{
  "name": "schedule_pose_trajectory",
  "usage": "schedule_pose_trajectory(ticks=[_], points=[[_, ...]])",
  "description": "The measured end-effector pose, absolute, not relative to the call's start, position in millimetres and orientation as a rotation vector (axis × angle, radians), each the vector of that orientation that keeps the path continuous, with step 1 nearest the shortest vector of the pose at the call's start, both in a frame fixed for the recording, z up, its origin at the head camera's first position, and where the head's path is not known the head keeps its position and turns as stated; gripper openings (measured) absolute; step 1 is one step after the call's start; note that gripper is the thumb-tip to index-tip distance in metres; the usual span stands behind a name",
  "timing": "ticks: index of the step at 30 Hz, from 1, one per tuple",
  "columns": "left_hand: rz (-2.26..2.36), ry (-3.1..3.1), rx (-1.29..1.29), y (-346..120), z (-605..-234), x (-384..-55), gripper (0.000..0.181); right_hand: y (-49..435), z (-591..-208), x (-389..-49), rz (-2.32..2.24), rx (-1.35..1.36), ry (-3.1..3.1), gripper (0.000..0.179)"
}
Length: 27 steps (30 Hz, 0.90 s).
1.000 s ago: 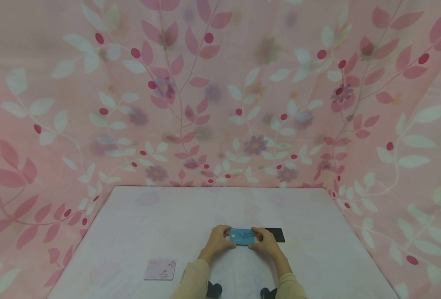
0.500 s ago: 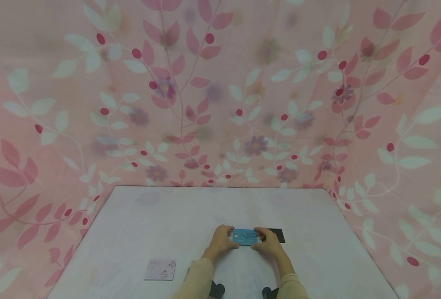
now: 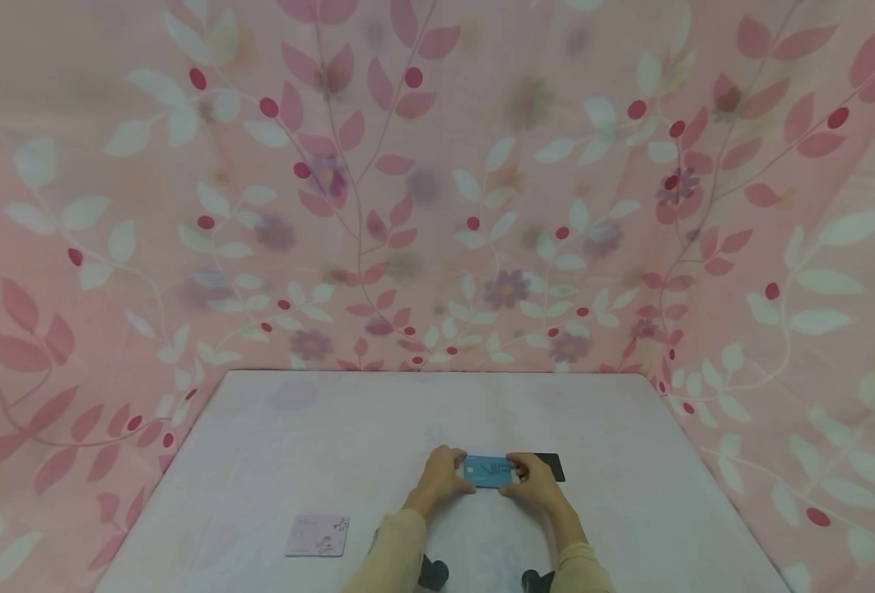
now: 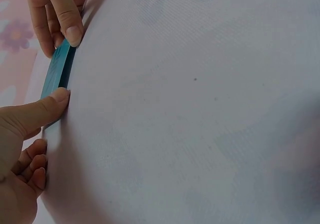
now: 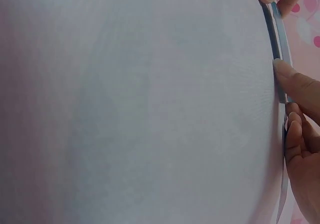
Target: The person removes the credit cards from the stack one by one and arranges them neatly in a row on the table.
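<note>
A blue card (image 3: 487,472) marked "VIP", with a small chip square at its left, lies between both hands close over the table. My left hand (image 3: 439,479) pinches its left end, thumb on the near edge and fingers at the far corner. At the other end, my right hand (image 3: 537,484) holds it the same way and covers part of the lettering. The left wrist view shows the card (image 4: 59,69) nearly edge-on, with a dark band along its near side. Partly hidden behind the right hand is a flat black card (image 3: 553,466).
A pale pink card (image 3: 317,535) with a small printed figure lies on the white table (image 3: 296,436), left of the forearms. Black devices (image 3: 433,574) show by the wrists. Pink leaf-patterned cloth (image 3: 437,206) rises behind the table and at both sides.
Both hands and the blue card have shifted slightly to the right, mostly in the earlier half second. The grip looks the same, and the black and pink cards have stayed put.
</note>
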<state>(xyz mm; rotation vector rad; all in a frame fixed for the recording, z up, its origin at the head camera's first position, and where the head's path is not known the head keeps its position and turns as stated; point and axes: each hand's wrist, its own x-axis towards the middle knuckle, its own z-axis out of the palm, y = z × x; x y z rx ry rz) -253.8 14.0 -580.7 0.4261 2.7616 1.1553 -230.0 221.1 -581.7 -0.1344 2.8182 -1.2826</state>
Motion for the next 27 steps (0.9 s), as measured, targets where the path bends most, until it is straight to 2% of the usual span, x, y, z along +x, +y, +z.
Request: schedule_pose_trajectory(ticks=[27], points=[[1.098,2.82,0.469,14.0,-580.7,-249.1,0.059,217.8,-583.0,-231.2,-1.225,-0.148,2.843,0.065]])
